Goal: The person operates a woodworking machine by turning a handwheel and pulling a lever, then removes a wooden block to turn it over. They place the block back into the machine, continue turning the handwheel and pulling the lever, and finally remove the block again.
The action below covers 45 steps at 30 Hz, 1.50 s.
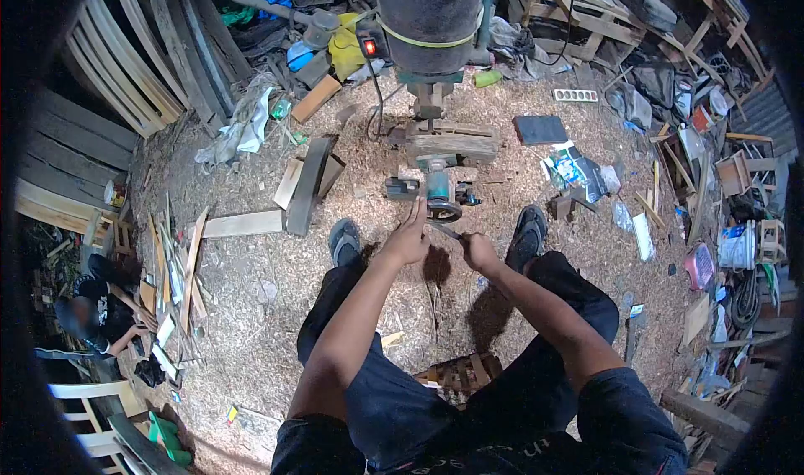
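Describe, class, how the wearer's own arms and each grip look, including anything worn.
Short, dark sleeves cover the upper arms, leaving the forearms bare. The left grip and right grip are ungloved; no watch or bracelet shows.

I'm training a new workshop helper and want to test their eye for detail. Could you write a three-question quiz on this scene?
1. What colour does the lit switch glow?
2. Which hand is gripping the bar?
A) left
B) right
C) neither
3. True or false: the standing machine's user has bare feet.

Key:
1. Red.
2. B: the right hand.
3. False: there are sandals on the feet.
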{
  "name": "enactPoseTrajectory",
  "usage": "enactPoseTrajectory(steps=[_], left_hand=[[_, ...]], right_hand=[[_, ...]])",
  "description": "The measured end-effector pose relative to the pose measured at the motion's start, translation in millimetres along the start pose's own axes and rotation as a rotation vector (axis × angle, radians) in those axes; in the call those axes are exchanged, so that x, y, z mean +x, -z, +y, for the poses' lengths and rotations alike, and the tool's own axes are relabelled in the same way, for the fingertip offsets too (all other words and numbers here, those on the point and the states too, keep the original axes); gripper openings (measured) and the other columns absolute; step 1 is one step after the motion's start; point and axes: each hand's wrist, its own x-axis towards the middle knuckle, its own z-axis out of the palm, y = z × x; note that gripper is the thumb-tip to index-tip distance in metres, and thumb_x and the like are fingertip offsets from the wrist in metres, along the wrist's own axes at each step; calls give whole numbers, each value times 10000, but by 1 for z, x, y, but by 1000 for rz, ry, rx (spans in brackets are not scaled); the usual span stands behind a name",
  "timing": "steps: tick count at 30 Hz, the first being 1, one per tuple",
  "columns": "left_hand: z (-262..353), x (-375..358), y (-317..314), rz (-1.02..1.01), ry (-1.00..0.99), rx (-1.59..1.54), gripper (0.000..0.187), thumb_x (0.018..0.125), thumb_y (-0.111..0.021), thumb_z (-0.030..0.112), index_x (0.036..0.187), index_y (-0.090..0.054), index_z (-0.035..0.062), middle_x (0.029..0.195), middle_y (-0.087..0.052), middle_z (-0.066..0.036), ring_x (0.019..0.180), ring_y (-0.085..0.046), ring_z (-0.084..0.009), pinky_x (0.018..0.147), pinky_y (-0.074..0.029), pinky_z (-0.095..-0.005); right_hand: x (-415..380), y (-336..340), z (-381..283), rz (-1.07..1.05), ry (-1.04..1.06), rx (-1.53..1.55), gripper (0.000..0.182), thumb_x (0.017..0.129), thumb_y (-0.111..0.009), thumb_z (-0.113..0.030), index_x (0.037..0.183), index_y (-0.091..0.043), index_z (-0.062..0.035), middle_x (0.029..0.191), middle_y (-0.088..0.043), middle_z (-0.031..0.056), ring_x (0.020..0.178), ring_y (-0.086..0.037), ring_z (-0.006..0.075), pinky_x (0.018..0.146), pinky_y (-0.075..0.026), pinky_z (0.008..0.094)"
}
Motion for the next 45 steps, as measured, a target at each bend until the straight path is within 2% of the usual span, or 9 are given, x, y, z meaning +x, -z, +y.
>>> enactPoseTrajectory(steps=[15,20,23,26,29,30,34,39,45], left_hand=[[-3,2,2,-34,16,50,909,898,-565,178,1547,46,-2,1622,-50,-230,1495,-138,-362,1205,-226,-367],[-10,-4,-5,-24,5,54,926,873,-570,125,1545,53,-8,1617,-42,-248,1495,-141,-361,1207,-229,-378],[-13,-6,-9,32,-42,134,951,862,-560,121,1541,96,5,1604,-89,-275,1420,-322,-396,1170,-287,-384],[5,-11,12,145,27,214,732,878,-578,147,1516,-258,-14,1481,-381,-309,1328,-460,-401,1105,-371,-389],[30,-16,69,501,37,-172,481,901,-568,173,1337,-534,-27,1324,-595,-207,1236,-562,-381,1077,-424,-420],[34,-12,87,847,-94,-163,332,931,-572,200,1143,-654,-43,1127,-691,-219,1076,-660,-394,957,-503,-437],[121,-7,220,1233,-342,-356,333,980,-543,222,1182,-602,-36,1157,-649,-232,1105,-623,-338,962,-457,-407],[233,37,337,1491,-682,-59,308,953,-582,228,1148,-617,-8,1129,-640,-200,1014,-633,-320,906,-479,-391],[265,58,351,1276,-464,-159,288,895,-564,254,1004,-697,23,990,-706,-191,948,-671,-357,858,-501,-403]], right_hand=[[-5,12,1,-33,61,37,222,776,-583,-25,988,-632,20,892,-637,303,867,-623,481,745,-493,520],[-10,11,1,17,105,32,197,860,-536,-30,1019,-632,35,918,-629,327,880,-624,488,779,-491,544],[-7,9,2,-4,75,-24,219,878,-546,-73,1049,-638,27,909,-632,321,896,-634,470,794,-499,532],[3,27,-9,43,31,-109,213,809,-576,-42,990,-665,27,944,-639,324,958,-623,485,863,-503,509],[21,109,-54,19,-120,-178,178,838,-583,-63,940,-691,35,935,-658,315,898,-653,460,826,-523,508],[29,144,-69,107,-35,-174,181,857,-583,-84,924,-692,45,937,-668,303,873,-665,444,797,-527,504],[48,288,-156,660,260,179,244,906,-617,-191,975,-695,29,861,-702,212,806,-696,325,720,-524,392],[85,409,-265,985,498,322,299,908,-625,-227,1021,-689,43,914,-709,224,883,-710,337,779,-536,379],[156,470,-313,1044,381,258,321,891,-631,-262,1040,-702,13,1015,-698,240,980,-677,381,874,-523,436]])
